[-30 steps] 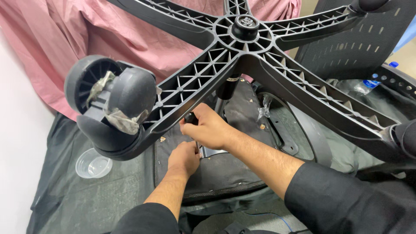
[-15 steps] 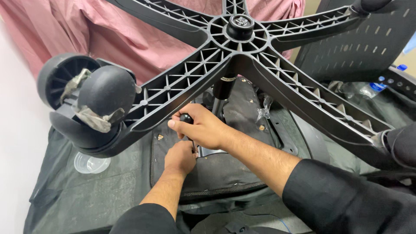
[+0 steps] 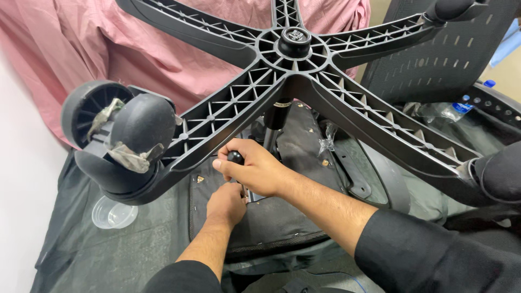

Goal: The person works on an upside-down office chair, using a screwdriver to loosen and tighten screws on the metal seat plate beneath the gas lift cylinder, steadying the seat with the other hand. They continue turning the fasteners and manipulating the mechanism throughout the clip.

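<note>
Fingers of our right hand [image 3: 259, 171] are wrapped tight around a black-knobbed tool handle [image 3: 235, 158], thumb curled over the top, so that hand is clamped on it. Only 1 view, from the head camera, so that's all we've got.

Our left hand [image 3: 225, 203] sits just below, fingers curled down at the metal plate [image 3: 255, 196] under the seat; we can't tell if it's gripping anything or just steadying.

Progress-wise: the office chair is upside down on a dark cloth [image 3: 108, 255], the 5-arm base [image 3: 296, 59] is already on the gas cylinder [image 3: 275, 116], and a caster [image 3: 122, 141] is fitted on the near-left arm. We'd guess the plate fasteners near the seat underside [image 3: 271, 222] are still being worked. A clear plastic cup [image 3: 113, 212] sits by the cloth's left edge.

Both forearms reach forward from the bottom edge, right wrist bent over the left.
</note>
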